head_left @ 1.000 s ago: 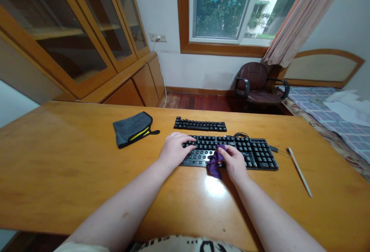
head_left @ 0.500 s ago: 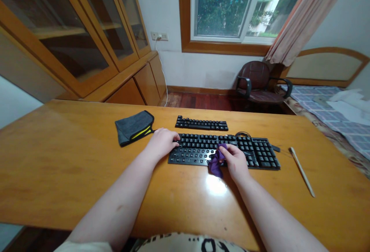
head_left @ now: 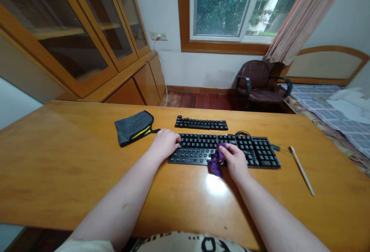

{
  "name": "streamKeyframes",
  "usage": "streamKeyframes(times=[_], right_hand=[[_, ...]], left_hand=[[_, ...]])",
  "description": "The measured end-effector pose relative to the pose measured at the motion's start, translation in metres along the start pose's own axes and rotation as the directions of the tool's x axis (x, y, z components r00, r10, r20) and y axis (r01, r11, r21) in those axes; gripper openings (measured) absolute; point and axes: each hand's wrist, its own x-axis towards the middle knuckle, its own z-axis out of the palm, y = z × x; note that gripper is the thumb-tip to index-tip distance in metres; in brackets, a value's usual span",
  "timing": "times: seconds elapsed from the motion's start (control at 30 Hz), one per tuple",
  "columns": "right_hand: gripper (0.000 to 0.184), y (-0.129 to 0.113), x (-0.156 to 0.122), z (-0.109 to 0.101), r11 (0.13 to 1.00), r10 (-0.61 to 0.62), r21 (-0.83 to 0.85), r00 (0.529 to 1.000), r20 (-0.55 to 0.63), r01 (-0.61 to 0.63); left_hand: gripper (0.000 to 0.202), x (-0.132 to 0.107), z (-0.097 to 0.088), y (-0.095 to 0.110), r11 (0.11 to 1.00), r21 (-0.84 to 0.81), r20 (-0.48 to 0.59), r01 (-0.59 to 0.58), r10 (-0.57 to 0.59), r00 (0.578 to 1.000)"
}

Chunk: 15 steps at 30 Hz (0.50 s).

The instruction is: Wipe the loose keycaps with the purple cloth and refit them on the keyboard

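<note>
A black keyboard (head_left: 260, 153) lies on the wooden table, its lower left rows bare of keycaps. My left hand (head_left: 164, 144) is closed on the keyboard's left edge, with the fingers curled over its upper left corner. A crumpled purple cloth (head_left: 215, 164) is pinched in my right hand (head_left: 236, 161), over the middle of the keyboard and touching the bare rows. Part of the cloth hangs past the front edge. Behind the keyboard, the loose black keycaps (head_left: 201, 124) stand in rows.
A folded grey cloth (head_left: 134, 127) with yellow lining lies left of the keyboard. To the right is a thin light-coloured stick with a dark brush-like tip (head_left: 302, 173). The keyboard's cable (head_left: 243, 133) is coiled behind it. An office chair (head_left: 256, 80) stands beyond the table (head_left: 72, 159).
My left hand has shifted slightly to the right and down along the keyboard's left edge. My right hand and the purple cloth stay almost in the same place.
</note>
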Motion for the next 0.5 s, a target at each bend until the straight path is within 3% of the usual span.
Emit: streamKeyframes(times=[0.5], right_hand=[[0.024, -0.0018, -0.0008, -0.0003, 0.999, -0.004, -0.042, 1.0, -0.003, 0.003]], left_hand=[[0.019, 0.0026, 0.0056, -0.0054, 1.0, -0.009, -0.006, -0.024, 0.024, 1.0]])
